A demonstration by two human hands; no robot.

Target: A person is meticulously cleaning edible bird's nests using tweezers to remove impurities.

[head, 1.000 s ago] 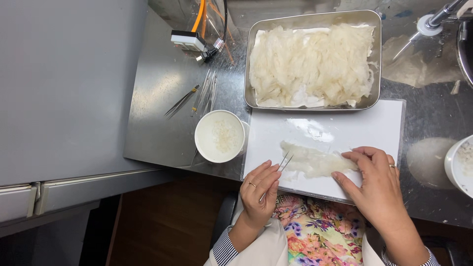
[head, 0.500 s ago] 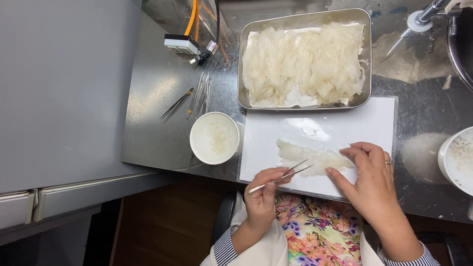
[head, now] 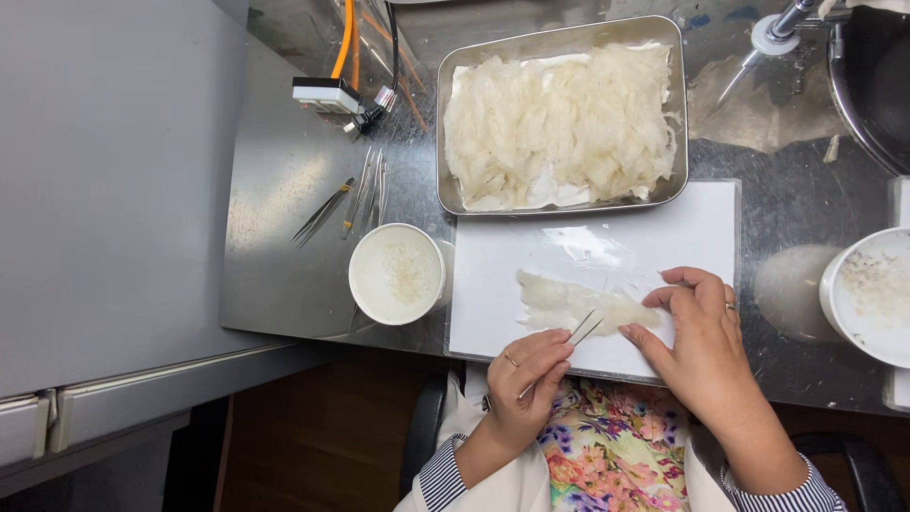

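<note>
My left hand [head: 527,382] pinches a pair of metal tweezers [head: 567,344] whose tips rest on a pale, translucent wet piece [head: 569,301] lying on a white board [head: 682,237]. My right hand [head: 699,339] presses its fingertips on the right end of that piece. Beyond the board stands a metal tray [head: 559,201] filled with a heap of similar whitish stringy material [head: 559,118].
A white bowl [head: 397,273] with small bits in liquid sits left of the board, and another white bowl [head: 872,294] at the right edge. Spare tweezers [head: 355,194] lie on the steel counter [head: 284,237]. A sink and tap [head: 787,24] are at top right.
My left hand moved the tweezers out toward the left bowl and back onto the piece. The piece and my right hand sit lower and further right in view as the camera shifted.
</note>
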